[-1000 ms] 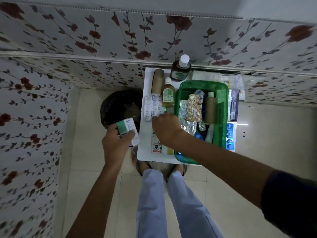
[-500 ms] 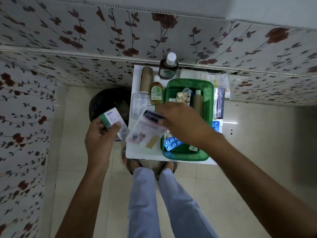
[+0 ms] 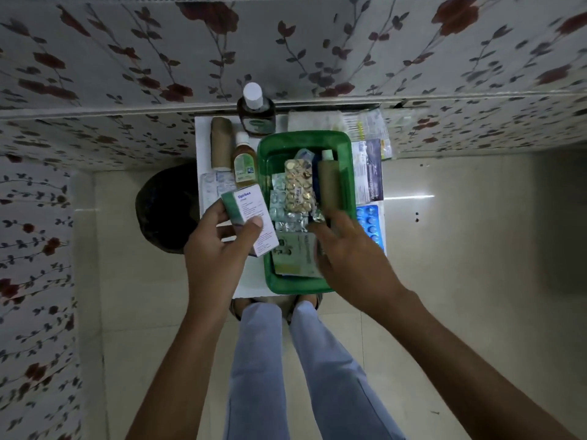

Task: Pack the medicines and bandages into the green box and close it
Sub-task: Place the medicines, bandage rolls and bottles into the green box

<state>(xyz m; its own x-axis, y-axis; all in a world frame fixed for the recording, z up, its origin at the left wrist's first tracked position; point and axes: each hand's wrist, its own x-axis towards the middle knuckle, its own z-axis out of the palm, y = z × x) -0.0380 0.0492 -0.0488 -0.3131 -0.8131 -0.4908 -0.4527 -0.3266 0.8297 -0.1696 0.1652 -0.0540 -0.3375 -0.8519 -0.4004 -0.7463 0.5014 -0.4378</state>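
Gripping a small white and green carton (image 3: 249, 222), the left hand (image 3: 219, 249) has its thumb pressed on the carton's face and its fingers wrapped behind, at the left rim of the green box (image 3: 347, 173). The carton tilts, its far end toward the bottles. Just right of that hand, the right hand (image 3: 352, 255) reaches into the near half of the box, fingers loosely spread and blurred, lying on or over a pale green packet (image 3: 293, 254); whether it pinches the packet I cannot tell. Beyond its fingertips, inside the box, lie silvery blister strips (image 3: 284, 206), a strip of yellow tablets (image 3: 298, 185) on top of them, and a tan roll (image 3: 328, 182) along the right wall. Right of the right hand, outside the box, a blue blister pack (image 3: 370, 222) rests on the white table (image 3: 251, 281), with a dark leaflet (image 3: 371, 171) beyond it. Beyond the left hand stand a small amber bottle (image 3: 244, 161) and a second tan roll (image 3: 220, 142); flat blister sheets (image 3: 214, 185) lie between them and the hand. Farthest off, by the flowered wall, a dark bottle with a white cap (image 3: 255, 114) stands. The box has no lid on it.
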